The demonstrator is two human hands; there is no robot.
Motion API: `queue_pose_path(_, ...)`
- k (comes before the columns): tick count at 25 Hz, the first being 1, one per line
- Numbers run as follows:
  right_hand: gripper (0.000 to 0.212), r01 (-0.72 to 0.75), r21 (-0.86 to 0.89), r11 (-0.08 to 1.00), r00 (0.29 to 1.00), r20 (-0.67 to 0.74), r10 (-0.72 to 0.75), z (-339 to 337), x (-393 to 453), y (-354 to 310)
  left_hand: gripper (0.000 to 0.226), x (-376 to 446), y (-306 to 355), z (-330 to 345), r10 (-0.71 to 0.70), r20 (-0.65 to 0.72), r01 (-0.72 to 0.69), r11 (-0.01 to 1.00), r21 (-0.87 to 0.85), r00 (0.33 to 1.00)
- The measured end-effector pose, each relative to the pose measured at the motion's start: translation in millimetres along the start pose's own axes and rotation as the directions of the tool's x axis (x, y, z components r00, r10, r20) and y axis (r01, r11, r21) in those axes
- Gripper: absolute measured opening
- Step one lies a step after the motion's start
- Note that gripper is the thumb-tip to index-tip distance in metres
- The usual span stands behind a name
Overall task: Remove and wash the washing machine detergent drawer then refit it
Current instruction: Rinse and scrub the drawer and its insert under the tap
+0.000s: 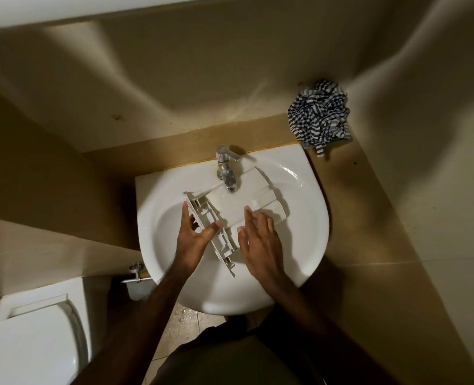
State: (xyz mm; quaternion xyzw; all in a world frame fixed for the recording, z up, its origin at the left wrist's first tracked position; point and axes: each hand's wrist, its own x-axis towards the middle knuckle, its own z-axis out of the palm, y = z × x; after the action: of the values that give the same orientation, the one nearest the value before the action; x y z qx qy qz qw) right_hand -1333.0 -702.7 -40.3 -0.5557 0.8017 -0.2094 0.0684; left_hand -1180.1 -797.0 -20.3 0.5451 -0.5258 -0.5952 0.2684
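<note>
Dark trousers (230,354) and two bare forearms filled the bottom of the view, the person leaning over a white sink (308,245) set against a tan wall. Both arms reached into the basin, where the detergent drawer (238,201) lay tilted across the bowl, its front panel end toward the lower left and its rear end up toward the right, under the spout of the chrome tap (226,168). I could not tell whether water was running.

His left hand (195,236) was on the front panel end of the drawer, fingers spread; the thumb lay over the near edge of the panel and the other fingers went behind it, so the hand was grasping that end loosely. The right hand (258,237) lay flat on the drawer's smooth body, fingers straight and slightly fanned, pressing on it rather than gripping.

On the tan ledge behind the sink, to the right of the tap and well apart from the drawer, sat a crumpled cloth (320,120) striped dark and white. At the lower left stood a white toilet (33,340) with its lid down, and a metal fitting (137,273) stuck out from the wall between it and the sink.
</note>
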Motion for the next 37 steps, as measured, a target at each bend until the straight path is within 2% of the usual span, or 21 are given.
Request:
queue_pose_path(7, 0.044, 0.085, 0.032, 0.996, 0.989, -0.127, -0.080, 6, -2, 13, 0.092, 0, -2, 0, 0.000, 0.002, 0.000, 1.000, -0.009, 1.000)
queue_pose_path(11, 0.022, 0.079, 0.040, 0.996, 0.972, -0.226, -0.068, 2, 15, 17, 0.093, 1, -2, 0, 0.004, 0.002, -0.004, 1.000, -0.004, 1.000)
queue_pose_path(15, 0.008, 0.090, 0.063, 0.994, 0.976, -0.203, -0.075, -6, 28, 20, 0.088, 0, -2, 1, 0.017, 0.003, -0.017, 1.000, 0.005, 1.000)
queue_pose_path(21, 0.012, 0.131, 0.089, 0.987, 0.984, -0.136, -0.119, -14, 26, 22, 0.086, 0, -5, -1, 0.019, 0.007, -0.019, 1.000, -0.011, 1.000)
queue_pose_path(26, 0.014, 0.054, 0.216, 0.975, 0.982, -0.190, -0.012, -13, 25, 22, 0.088, -1, -3, -1, 0.017, 0.004, -0.017, 1.000, -0.008, 1.000)
queue_pose_path(30, 0.018, 0.048, 0.176, 0.983, 0.981, -0.192, -0.013, -9, 26, 18, 0.083, -1, -3, -2, 0.028, 0.012, -0.028, 1.000, -0.001, 1.000)
queue_pose_path(37, 0.013, 0.165, -0.070, 0.984, 0.970, -0.167, -0.175, -16, 29, 20, 0.084, 0, -4, -3, 0.029, 0.013, -0.029, 1.000, -0.003, 1.000)
